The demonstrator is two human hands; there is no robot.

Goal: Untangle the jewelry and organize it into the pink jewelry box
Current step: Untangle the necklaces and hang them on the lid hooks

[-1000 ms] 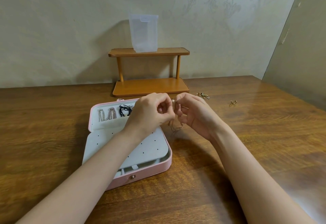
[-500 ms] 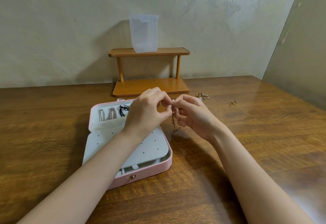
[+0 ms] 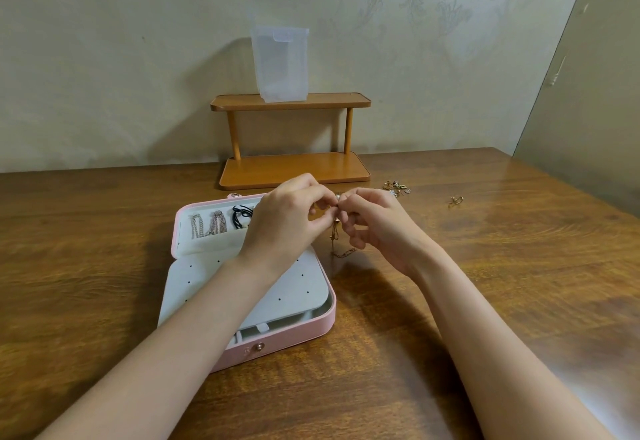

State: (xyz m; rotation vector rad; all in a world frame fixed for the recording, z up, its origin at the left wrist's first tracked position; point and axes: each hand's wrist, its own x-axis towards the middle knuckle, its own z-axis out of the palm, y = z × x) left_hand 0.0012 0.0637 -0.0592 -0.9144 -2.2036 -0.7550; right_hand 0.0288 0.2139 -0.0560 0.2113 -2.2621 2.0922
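Both the left hand [image 3: 284, 221] and right hand [image 3: 377, 228] pinch a chain [image 3: 341, 249]; the pink jewelry box [image 3: 325, 325] holds 2 necklaces [image 3: 207, 226].

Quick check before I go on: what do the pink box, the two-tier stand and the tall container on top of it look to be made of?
Pink jewelry box: looks like smooth faux leather outside, matte pale fabric lining inside, metal snap; not certain. Two-tier stand: glossy orange-brown finish, lacquered wood or wood-look, since light reflects off it. Container: frosted translucent plastic, the wall shows dimly through it.

I can read no words, labels, brand marks or numbers anywhere in front of me, neither on my things nor on the wall behind.
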